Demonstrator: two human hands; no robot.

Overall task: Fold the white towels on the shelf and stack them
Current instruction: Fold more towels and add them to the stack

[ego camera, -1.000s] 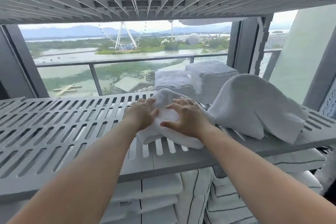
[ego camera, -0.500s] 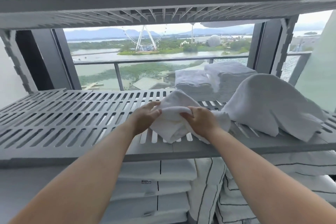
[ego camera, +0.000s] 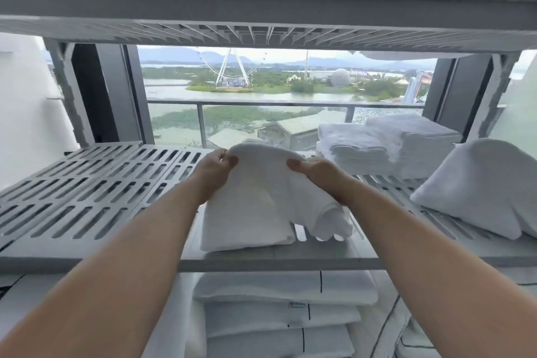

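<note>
While two hands [ego camera: 216, 173] [ego camera: 318, 173] grip one towel [ego camera: 252, 209], two stacks [ego camera: 353, 148] [ego camera: 421, 139] stand behind.

Linen store, apparently in a high-rise hotel or similar lodging. Evidence: grey slotted plastic shelving unit [ego camera: 87, 183] of several tiers; stacks of folded white terry towels [ego camera: 389, 148] at rear right; folded white bed linen with thin dark stripes [ego camera: 276, 288] on the tier below; glass balcony railing [ego camera: 261, 103] outside the window; distant white Ferris wheel [ego camera: 229, 70] across water.

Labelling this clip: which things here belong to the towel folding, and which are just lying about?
Job: held white towel, left hand, right hand, folded towel stacks, loose towel at right, slatted shelf.
Lying about: bedding on lower shelf, upper shelf.
</note>
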